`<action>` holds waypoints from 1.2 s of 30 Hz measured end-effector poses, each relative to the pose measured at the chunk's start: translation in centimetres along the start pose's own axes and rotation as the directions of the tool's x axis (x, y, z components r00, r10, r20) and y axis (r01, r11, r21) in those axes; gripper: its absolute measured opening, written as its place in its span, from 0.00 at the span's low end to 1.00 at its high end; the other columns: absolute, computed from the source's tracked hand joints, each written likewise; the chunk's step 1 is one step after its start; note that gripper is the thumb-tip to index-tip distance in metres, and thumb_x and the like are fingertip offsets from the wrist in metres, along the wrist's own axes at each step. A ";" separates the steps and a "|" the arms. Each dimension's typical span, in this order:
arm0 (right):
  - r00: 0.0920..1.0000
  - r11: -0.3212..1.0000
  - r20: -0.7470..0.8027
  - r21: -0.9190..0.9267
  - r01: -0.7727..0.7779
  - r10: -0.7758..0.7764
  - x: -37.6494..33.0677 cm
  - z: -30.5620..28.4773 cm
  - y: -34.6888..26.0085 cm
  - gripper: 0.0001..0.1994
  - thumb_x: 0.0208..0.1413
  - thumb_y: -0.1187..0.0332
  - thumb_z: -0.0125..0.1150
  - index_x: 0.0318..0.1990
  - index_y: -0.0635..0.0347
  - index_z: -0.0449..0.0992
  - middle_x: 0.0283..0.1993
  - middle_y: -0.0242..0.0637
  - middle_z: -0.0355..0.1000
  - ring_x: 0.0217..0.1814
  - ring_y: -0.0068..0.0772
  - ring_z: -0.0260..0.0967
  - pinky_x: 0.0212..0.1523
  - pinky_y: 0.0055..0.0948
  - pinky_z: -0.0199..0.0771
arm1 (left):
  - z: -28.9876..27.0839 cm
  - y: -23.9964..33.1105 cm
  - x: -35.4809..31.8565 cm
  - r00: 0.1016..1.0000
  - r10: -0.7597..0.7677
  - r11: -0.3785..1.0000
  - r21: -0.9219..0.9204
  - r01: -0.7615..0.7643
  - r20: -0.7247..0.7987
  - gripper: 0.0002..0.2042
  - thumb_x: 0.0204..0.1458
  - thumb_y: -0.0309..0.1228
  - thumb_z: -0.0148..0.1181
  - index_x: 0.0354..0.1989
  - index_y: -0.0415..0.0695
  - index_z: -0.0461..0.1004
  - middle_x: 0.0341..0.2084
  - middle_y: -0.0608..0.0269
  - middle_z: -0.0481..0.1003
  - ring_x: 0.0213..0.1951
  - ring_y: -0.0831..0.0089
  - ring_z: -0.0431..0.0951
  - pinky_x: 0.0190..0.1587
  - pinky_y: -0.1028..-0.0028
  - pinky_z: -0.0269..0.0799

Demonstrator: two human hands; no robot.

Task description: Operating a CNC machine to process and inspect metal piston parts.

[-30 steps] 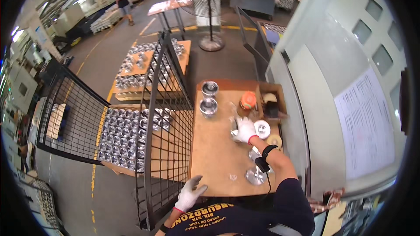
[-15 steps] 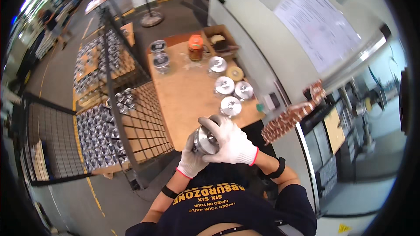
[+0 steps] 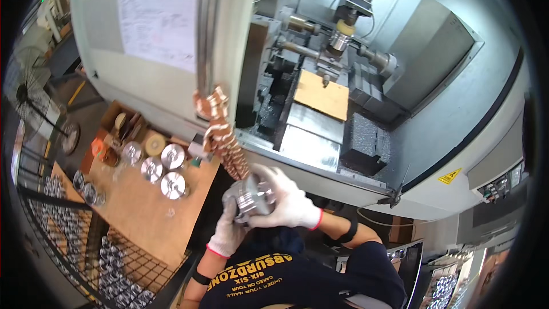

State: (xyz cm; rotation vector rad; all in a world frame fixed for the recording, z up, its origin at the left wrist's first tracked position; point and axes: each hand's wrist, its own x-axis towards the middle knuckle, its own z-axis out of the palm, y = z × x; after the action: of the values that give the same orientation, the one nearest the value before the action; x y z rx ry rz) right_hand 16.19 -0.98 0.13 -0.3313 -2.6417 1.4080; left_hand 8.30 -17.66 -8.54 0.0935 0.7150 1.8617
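In front of my chest, a shiny, round machined metal part [image 3: 249, 200] with grooves around its side is held between both hands. My left hand [image 3: 226, 232], in a white knitted glove, grips it from the lower left. My right hand [image 3: 290, 201], gloved the same way, wraps round its right side, and some of its fingers are hidden behind the metal. Just beyond the part hangs a brown-and-white patterned cloth [image 3: 222, 137]. Ahead is an open machine, where a similar metal part [image 3: 339, 42] sits beneath a yellowish round pad [image 3: 345, 27].
A wooden table [image 3: 146, 223] at left carries several round metal parts [image 3: 173, 185], an orange-capped bottle [image 3: 102, 152] and a cardboard box [image 3: 121, 121]. Mesh racks of metal parts [image 3: 117, 269] stand at lower left. The machine's lower sill [image 3: 320, 186] crosses ahead; its bed holds a tan board [image 3: 322, 95].
My view has swung right from the table toward the open machine. Both hands still hold the round metal part, which now shows more of its side.
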 end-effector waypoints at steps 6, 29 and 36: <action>0.909 0.967 -0.343 -0.011 -0.256 0.236 4.2 -12.3 9.0 0.54 0.31 0.48 0.78 0.67 0.67 0.60 0.53 0.53 0.70 0.59 0.47 0.69 0.62 0.36 0.68 | 3.0 -0.2 13.4 0.869 0.454 0.216 0.922 -0.321 0.196 0.30 0.59 0.48 0.59 0.63 0.41 0.67 0.56 0.49 0.71 0.58 0.54 0.71 0.60 0.61 0.66; 0.865 0.777 -0.498 -0.524 -0.349 0.052 13.4 -20.9 20.3 0.35 0.48 0.47 0.64 0.60 0.58 0.68 0.55 0.53 0.69 0.55 0.57 0.69 0.54 0.48 0.72 | 3.2 -1.3 23.5 0.786 0.451 -0.581 0.807 -0.101 0.423 0.12 0.50 0.43 0.63 0.36 0.49 0.81 0.33 0.60 0.80 0.38 0.60 0.80 0.44 0.61 0.73; 0.924 0.862 -0.380 -0.478 -0.171 -0.027 -9.6 -4.8 12.3 0.22 0.48 0.57 0.67 0.49 0.57 0.74 0.46 0.45 0.74 0.49 0.51 0.71 0.52 0.45 0.71 | 1.6 -1.8 23.6 0.859 0.406 -0.569 0.821 -0.029 0.312 0.18 0.54 0.48 0.60 0.43 0.49 0.82 0.41 0.54 0.80 0.45 0.54 0.80 0.50 0.58 0.73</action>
State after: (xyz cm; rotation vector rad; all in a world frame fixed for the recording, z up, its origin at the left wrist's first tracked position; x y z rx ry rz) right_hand 28.11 7.06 -7.52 -0.6859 -2.6330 0.5507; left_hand 0.71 4.07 -14.38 1.4742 2.7035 0.7341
